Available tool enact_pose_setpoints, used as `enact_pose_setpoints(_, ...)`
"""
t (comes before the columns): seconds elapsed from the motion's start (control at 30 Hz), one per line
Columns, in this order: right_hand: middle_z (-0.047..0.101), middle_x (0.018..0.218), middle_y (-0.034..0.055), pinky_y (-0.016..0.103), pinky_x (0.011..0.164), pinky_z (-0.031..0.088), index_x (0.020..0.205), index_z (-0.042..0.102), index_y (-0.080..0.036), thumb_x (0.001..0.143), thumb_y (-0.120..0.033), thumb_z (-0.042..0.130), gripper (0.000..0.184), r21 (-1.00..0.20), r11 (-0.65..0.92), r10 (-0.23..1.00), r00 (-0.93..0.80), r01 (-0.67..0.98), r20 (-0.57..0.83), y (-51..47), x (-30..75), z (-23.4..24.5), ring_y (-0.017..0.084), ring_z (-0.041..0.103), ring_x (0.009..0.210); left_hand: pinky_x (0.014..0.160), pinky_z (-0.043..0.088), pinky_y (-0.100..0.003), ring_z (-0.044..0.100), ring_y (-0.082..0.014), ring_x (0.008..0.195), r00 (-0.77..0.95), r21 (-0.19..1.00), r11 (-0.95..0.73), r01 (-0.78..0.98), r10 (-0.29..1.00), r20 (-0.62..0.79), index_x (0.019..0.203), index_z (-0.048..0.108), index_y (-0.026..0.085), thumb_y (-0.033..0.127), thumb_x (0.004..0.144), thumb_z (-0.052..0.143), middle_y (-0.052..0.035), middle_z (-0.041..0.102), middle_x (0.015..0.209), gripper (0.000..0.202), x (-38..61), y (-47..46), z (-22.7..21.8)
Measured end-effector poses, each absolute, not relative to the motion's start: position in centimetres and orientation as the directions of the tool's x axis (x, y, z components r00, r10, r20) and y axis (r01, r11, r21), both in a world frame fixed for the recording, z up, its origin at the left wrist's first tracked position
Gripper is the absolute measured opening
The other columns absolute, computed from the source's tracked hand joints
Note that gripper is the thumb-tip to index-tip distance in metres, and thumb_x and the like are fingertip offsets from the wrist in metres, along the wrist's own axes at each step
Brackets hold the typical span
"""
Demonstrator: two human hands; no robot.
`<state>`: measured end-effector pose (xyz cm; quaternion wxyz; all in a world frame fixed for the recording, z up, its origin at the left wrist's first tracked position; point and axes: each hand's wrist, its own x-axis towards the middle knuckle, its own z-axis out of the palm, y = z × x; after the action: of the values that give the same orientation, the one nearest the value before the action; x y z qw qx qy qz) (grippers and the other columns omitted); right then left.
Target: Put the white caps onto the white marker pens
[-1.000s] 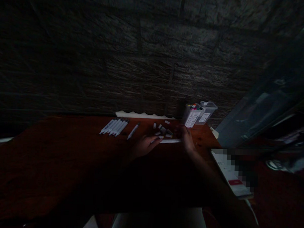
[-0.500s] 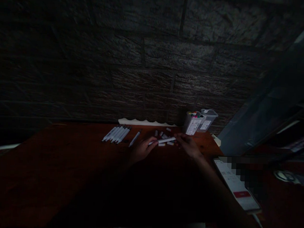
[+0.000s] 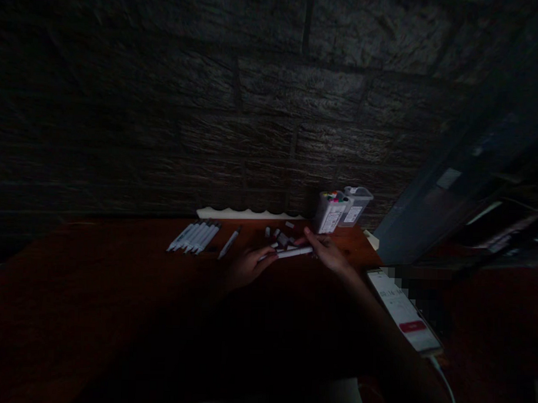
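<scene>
A white marker (image 3: 293,252) lies level between my two hands, low over the table. My left hand (image 3: 248,266) is closed on its left end. The fingers of my right hand (image 3: 331,253) are at the other end, closed round it, with the index finger raised. Just behind the marker, several short white marker caps (image 3: 282,239) lie scattered, some partly hidden by my fingers. To the left, a single white marker (image 3: 229,242) lies apart from a slanted row of several white markers (image 3: 192,237). The light is dim, so fine detail at the fingertips is unclear.
A clear container (image 3: 330,214) of colour-tipped markers stands at the back right, beside a second clear container (image 3: 356,207). A white scalloped strip (image 3: 246,214) runs along the brick wall. Near the right table edge lies a phone (image 3: 404,312) with a white cable (image 3: 443,378).
The view has shifted slightly to the right. My right hand has changed its hold at the marker's right end, its index finger now raised. My left hand still grips the left end.
</scene>
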<state>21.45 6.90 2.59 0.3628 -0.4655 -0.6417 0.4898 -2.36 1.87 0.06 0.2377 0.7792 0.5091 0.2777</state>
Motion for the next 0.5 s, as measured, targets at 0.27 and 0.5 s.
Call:
enact_pose_setpoints(0.27,0.038,0.045,-0.0024,0.026,0.044,0.026,0.054,0.048,-0.022,0.068,-0.092,0.034,0.073,-0.958,-0.228,0.927,-0.338,-0.172,-0.160,7.0,19.4,2.0,0.010,0.031,0.042,0.078,0.048,-0.026,0.069,-0.0194,0.086,0.368,0.596,-0.400,0.696,0.912,0.182,0.106,0.069,0.025,0.054,0.093,0.045,-0.0023,0.074,0.095,0.040,-1.0,1.2,-0.5)
enact_pose_setpoints(0.5,0.026,0.046,-0.0044,0.026,0.043,0.020,0.049,0.028,-0.023,0.072,-0.084,0.043,0.067,-0.976,-0.140,0.956,-0.279,-0.168,-0.089,6.8,18.7,1.0,0.009,0.023,0.043,0.074,0.048,-0.026,0.068,-0.0189,0.079,0.363,0.575,-0.409,0.709,0.910,0.200,0.103,0.072,0.023,0.055,0.094,0.043,-0.0041,0.075,0.091,0.044,-0.6,0.9,-0.9)
